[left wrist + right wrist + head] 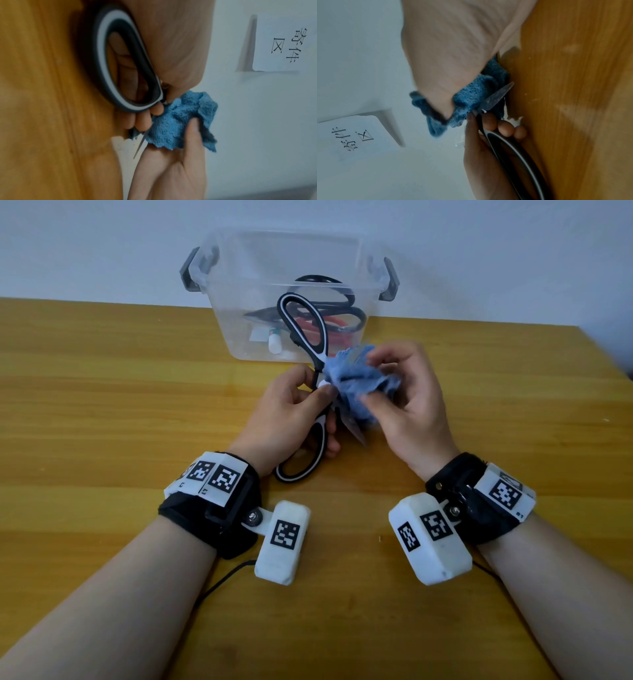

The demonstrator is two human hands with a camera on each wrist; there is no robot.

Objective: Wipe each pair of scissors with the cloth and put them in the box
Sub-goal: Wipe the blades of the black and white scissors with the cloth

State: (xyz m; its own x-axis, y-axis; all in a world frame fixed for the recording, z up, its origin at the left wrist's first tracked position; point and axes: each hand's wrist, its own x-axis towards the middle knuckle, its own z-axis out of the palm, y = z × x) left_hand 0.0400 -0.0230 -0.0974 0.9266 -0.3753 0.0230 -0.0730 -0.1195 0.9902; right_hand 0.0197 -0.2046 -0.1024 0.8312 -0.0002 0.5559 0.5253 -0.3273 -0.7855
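Observation:
My left hand (301, 409) grips black-and-white scissors (310, 337) near the pivot, handles spread wide apart above the table. One handle loop (120, 65) fills the left wrist view, and a blade (498, 96) shows in the right wrist view. My right hand (394, 392) pinches a crumpled blue cloth (356, 381) around the blades. The cloth (175, 124) bunches against my left fingertips. The cloth (471, 97) also covers part of the blade. A clear plastic box (246, 302) stands behind, holding other scissors (342, 313).
The wooden table (102, 405) spreads to both sides and in front. The box has grey latch handles (191, 273) at each end and sits at the table's far edge against a pale wall. A small white bottle (275, 342) lies inside the box.

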